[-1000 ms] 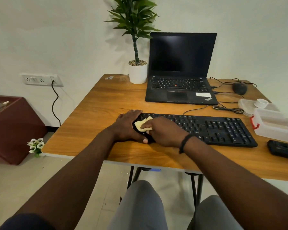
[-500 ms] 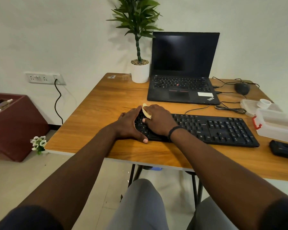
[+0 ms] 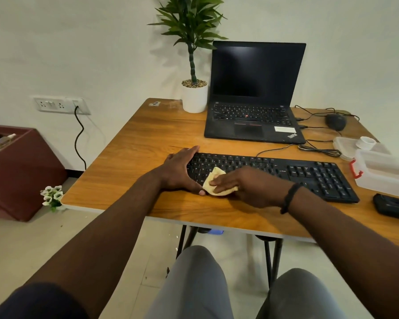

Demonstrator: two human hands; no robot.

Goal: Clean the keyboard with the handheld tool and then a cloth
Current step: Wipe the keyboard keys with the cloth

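A black keyboard (image 3: 297, 173) lies across the wooden table (image 3: 148, 139) in front of me. My left hand (image 3: 180, 170) grips its left end, fingers along the far edge and thumb at the near edge. My right hand (image 3: 244, 183) presses a small yellow cloth (image 3: 213, 180) with straight fingers onto the keyboard's near left corner. Part of the cloth is hidden under my fingers. A black handheld tool (image 3: 393, 207) lies at the table's right edge.
An open black laptop (image 3: 253, 93) stands behind the keyboard, with a potted plant (image 3: 192, 65) to its left. A mouse (image 3: 335, 121) and cables lie at the back right. Clear plastic containers (image 3: 382, 171) sit right of the keyboard.
My right hand slid the cloth from the keyboard's far left edge back to its near left corner. My left hand stayed on the keyboard's left end.
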